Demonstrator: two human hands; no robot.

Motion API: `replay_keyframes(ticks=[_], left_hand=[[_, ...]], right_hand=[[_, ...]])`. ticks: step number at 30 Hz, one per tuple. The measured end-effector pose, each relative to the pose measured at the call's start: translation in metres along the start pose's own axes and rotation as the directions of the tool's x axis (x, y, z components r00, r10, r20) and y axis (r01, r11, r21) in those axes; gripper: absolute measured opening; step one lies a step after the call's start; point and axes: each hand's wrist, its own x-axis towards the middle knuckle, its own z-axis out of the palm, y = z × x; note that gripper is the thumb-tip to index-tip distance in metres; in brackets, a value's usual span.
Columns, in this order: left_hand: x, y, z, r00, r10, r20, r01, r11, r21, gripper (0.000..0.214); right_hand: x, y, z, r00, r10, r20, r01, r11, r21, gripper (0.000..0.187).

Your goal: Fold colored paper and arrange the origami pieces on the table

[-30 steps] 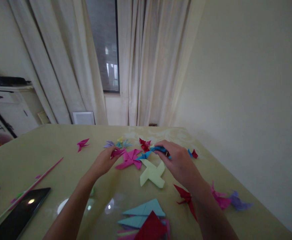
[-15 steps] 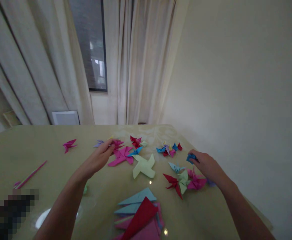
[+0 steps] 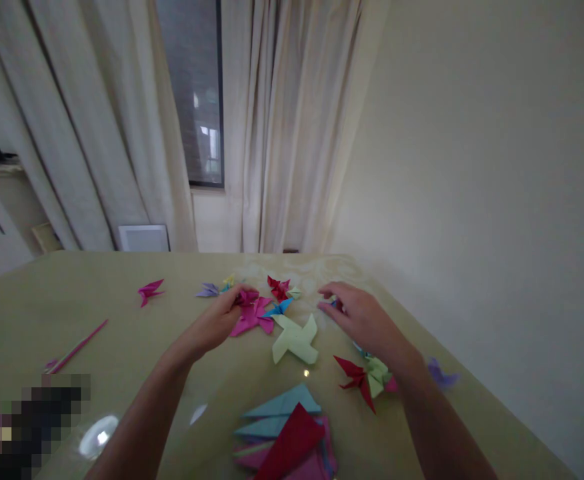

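Observation:
My left hand (image 3: 221,319) is closed around a small pink folded-paper crane (image 3: 247,297), just above a flat pink paper pinwheel (image 3: 252,319). A blue paper crane (image 3: 281,307) rests against the pinwheel, in front of a pale green paper pinwheel (image 3: 295,339). To the right, my right hand (image 3: 359,312) reaches over the small colourful cranes, fingertips and thumb apart. A bit of blue shows between them; the hand hides most of that group. Under my right forearm lie a red crane (image 3: 356,379) and a light green one (image 3: 378,375), with others partly covered.
Nearest me is a stack of folded papers (image 3: 292,433). A pink crane (image 3: 151,291) and a thin pink strip (image 3: 79,347) lie at left. Red cranes (image 3: 278,287) sit at the back, a purple crane (image 3: 442,375) near the right edge, by the wall (image 3: 497,200).
My right hand has moved left from the table's right side to the group of small cranes; the blue paper it held is no longer plainly visible. My left hand stays at the pink crane.

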Motion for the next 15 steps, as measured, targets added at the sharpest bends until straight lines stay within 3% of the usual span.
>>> replay_keyframes(ticks=[3,6,10,15], left_hand=[[-0.002,0.011,0.014,0.994,0.007,0.107,0.0,0.997,-0.072,0.031],[-0.004,0.021,0.026,0.993,0.023,0.12,-0.005,0.99,-0.144,0.035],[-0.005,0.025,0.029,0.993,-0.035,0.112,0.055,0.982,-0.178,0.037],[-0.004,0.018,0.028,0.991,-0.074,0.109,0.097,0.97,-0.221,0.033]], right_hand=[[0.02,-0.041,0.022,0.974,-0.224,0.031,0.215,0.959,0.185,0.034],[0.034,-0.058,0.039,0.947,-0.319,0.042,0.302,0.925,0.23,0.046],[0.042,-0.054,0.046,0.946,-0.321,0.056,0.298,0.922,0.247,0.037],[0.042,-0.043,0.043,0.941,-0.338,0.037,0.315,0.907,0.278,0.052]])
